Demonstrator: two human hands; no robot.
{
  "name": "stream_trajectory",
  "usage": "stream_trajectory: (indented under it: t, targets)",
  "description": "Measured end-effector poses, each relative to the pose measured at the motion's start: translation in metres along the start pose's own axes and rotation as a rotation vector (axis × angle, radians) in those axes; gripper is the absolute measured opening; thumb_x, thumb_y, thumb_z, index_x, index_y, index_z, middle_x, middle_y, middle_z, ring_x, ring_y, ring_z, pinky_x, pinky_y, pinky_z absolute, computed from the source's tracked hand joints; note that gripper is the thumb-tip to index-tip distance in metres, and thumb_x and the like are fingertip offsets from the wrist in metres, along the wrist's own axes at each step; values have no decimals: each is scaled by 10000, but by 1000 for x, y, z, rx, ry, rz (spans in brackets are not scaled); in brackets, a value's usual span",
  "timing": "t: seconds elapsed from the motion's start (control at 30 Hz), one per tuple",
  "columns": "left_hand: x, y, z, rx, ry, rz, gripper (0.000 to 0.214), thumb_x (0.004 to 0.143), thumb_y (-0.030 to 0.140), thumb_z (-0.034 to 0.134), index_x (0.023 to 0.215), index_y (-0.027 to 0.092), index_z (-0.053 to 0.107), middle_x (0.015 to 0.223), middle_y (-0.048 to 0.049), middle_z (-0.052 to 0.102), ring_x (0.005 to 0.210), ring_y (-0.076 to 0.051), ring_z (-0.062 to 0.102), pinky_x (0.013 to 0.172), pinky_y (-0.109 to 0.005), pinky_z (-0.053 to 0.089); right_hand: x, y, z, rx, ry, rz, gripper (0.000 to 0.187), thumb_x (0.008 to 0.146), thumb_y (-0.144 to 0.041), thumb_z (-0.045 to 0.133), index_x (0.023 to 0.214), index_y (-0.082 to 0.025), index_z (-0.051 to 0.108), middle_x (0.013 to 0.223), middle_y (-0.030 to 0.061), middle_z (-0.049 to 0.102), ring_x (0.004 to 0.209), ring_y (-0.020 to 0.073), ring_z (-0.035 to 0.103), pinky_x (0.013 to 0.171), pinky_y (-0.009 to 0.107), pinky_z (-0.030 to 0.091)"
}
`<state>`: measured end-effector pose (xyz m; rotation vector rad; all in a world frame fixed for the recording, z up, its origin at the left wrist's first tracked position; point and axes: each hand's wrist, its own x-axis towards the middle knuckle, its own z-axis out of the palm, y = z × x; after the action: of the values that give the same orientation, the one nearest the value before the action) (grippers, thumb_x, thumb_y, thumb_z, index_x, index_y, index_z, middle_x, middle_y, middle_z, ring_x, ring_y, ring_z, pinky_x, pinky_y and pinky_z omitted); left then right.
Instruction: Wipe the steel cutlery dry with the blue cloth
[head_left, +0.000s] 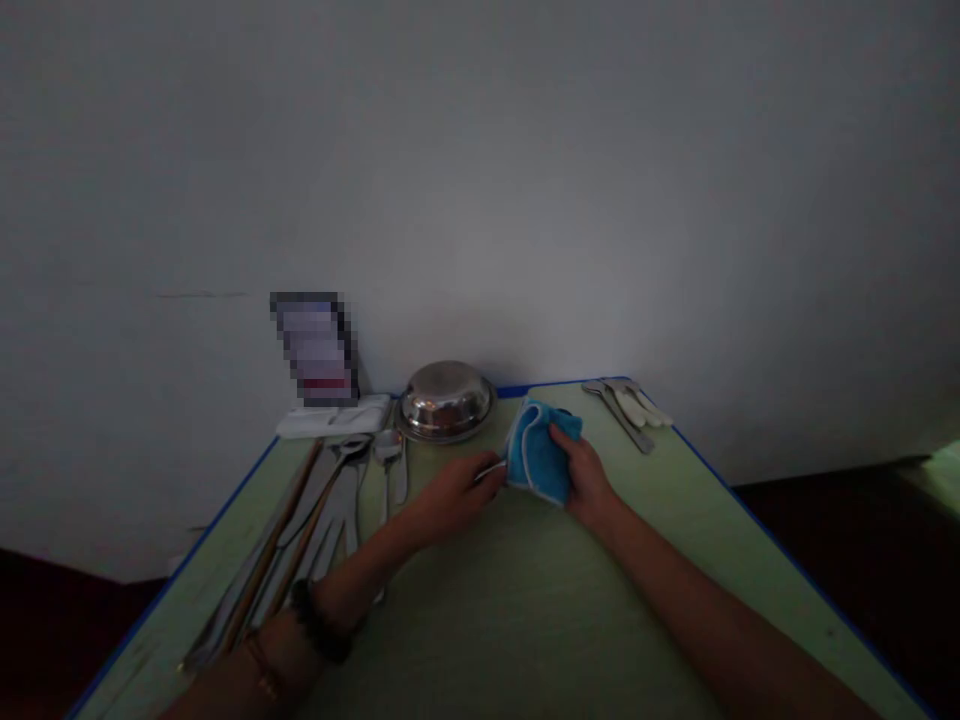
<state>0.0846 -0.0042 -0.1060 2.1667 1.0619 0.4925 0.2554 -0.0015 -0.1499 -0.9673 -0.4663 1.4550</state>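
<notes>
My left hand (pixel 456 497) is closed on the thin handle of a metal utensil (pixel 491 469). The utensil's other end goes into a folded blue cloth (pixel 541 462) with white edging, so I cannot see whether it is a spoon or a fork. My right hand (pixel 589 478) grips this cloth from the right, thumb on top, wrapped around the hidden end. Both hands are above the middle of the table, just in front of an upturned shiny metal bowl (pixel 448 400).
Long utensils (pixel 300 540), some with wooden-looking handles, lie along the left side beside a spoon (pixel 387 450). Several pieces of cutlery (pixel 619 405) lie at the back right. A blurred-out screen (pixel 316 345) leans on the wall above a white folded item (pixel 337 418). The green table (pixel 570 620) has blue edges.
</notes>
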Motion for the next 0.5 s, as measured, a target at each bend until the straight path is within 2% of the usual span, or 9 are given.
stream_trajectory:
  t: [0.17,0.37,0.5]
  targets:
    - [-8,-19,21,-112,49,-46,240,873,293,322,968,161,499,749,-13,606,699,-148,562,649,-263,439,2,9,0,-121,-43,-45,279,623,-375,671,829,-195,619,759,19,688,685,192,639,670,343,496]
    - [-5,-27,26,-208,72,-69,226,875,293,335,964,179,509,899,-30,606,822,-160,570,772,-286,437,17,12,4,-329,-84,-163,288,632,-411,653,815,-192,613,714,3,666,660,167,619,641,301,482]
    - [-5,-27,23,-228,100,-99,246,882,315,320,965,173,503,820,-25,594,786,-165,559,735,-291,447,30,17,5,-305,-82,-188,326,658,-460,612,831,-185,608,689,0,648,633,149,598,603,270,468]
